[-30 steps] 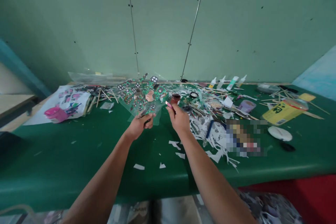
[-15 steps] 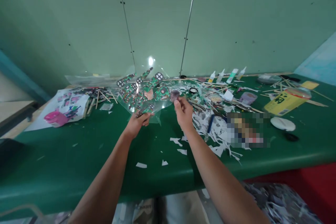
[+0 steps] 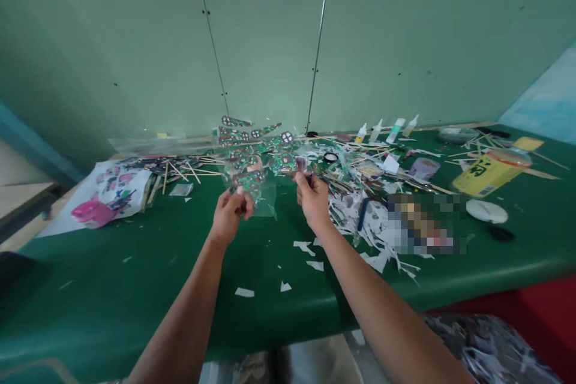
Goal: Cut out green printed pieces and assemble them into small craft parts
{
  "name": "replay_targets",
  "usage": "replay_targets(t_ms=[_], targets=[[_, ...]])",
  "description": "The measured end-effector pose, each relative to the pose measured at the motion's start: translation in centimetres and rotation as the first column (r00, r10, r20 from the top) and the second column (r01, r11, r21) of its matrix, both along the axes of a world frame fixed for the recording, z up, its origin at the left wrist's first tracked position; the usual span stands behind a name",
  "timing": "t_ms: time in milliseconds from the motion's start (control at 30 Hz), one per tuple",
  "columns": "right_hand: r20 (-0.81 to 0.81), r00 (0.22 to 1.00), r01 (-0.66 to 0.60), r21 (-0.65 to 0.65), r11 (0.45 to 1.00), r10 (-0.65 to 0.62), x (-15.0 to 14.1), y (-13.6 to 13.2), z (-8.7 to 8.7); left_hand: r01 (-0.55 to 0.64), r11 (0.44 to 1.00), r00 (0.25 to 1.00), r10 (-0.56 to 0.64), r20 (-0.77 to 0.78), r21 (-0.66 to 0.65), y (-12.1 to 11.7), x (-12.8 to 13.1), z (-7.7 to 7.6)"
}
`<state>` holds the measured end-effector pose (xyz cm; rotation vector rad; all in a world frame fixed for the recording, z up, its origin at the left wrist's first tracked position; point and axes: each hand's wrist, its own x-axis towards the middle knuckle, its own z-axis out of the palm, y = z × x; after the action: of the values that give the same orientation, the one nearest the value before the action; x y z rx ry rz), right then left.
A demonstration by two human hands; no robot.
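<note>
Pinched in my left hand (image 3: 230, 213) is the lower edge of a clear plastic sheet (image 3: 245, 153) printed with green, brown and white camouflage-patterned shapes. The sheet is raised above the table, tilted, and slightly blurred. My right hand (image 3: 314, 199) is closed, thumb against fingers, on a small purplish, see-through piece (image 3: 301, 163) beside the sheet's right edge. Whether that piece touches the sheet, I cannot tell. Behind and right of my right hand lies a heap of white paper offcuts (image 3: 373, 216).
On the left, a pink object (image 3: 93, 213) lies on a printed white sheet (image 3: 58, 210), near thin wooden sticks (image 3: 165, 175). Several small glue bottles (image 3: 396, 131) stand along the back. At right are a yellow-labelled jar (image 3: 490, 173) and a white oval object (image 3: 486, 211). Green covering (image 3: 157, 276) spans the table.
The plastic sheet has tilted and shifted slightly right, its shapes now seen flatter. Both hands keep their grips, and the right one stays close to the sheet's right edge. The view has shifted slightly.
</note>
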<state>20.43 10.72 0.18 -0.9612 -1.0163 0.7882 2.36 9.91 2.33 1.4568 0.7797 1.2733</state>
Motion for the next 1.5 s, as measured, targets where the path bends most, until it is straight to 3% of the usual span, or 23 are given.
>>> replay_targets(t_ms=[100,167,267,400,567,700,833,933,1100,1500], targets=[[-0.202,0.979,-0.044,-0.011,0.999,0.041,-1.2,-0.2,0.2,0.131,0.991,0.991,-0.13,-0.032,0.009,-0.5,1.1,-0.3],[-0.186,0.979,-0.091,-0.007,0.996,0.088,-1.7,-0.3,0.3,0.144,0.99,0.982,-0.144,-0.125,-0.01,-0.8,1.8,-0.6],[0.008,0.992,-0.127,0.039,0.991,0.127,-2.0,-0.7,0.4,0.058,0.998,0.989,-0.06,-0.134,-0.019,-0.8,2.1,-1.1],[0.331,0.944,-0.056,0.159,0.986,0.0,-1.6,-1.6,0.6,-0.044,0.998,0.992,0.038,-0.124,-0.046,-0.6,2.0,-1.4],[0.623,0.78,-0.071,0.184,0.98,-0.061,-0.9,-2.7,0.7,-0.098,0.993,0.994,0.094,-0.062,-0.066,-0.2,1.9,-1.1],[0.752,0.652,-0.078,0.188,0.979,-0.092,-1.1,-2.9,0.5,-0.11,0.991,0.994,0.11,-0.007,-0.075,-0.2,1.8,-0.6],[0.896,0.443,-0.108,0.092,0.99,-0.035,-1.8,-2.6,0.1,-0.1,0.992,0.995,0.102,0.022,-0.078,-0.4,1.7,-0.4],[0.93,0.366,-0.075,0.065,0.995,-0.033,-2.0,-2.3,0.0,-0.074,0.994,0.997,0.075,0.009,-0.085,-0.4,1.8,-0.4],[0.947,0.32,-0.051,0.06,0.997,-0.041,-1.5,-2.1,0.1,-0.03,0.996,0.999,0.027,-0.037,-0.081,-0.2,1.9,-0.9],[0.931,0.345,0.041,0.115,0.993,-0.122,-1.1,-2.0,0.0,-0.024,0.997,0.996,0.017,-0.091,-0.075,0.1,1.7,-1.1]])
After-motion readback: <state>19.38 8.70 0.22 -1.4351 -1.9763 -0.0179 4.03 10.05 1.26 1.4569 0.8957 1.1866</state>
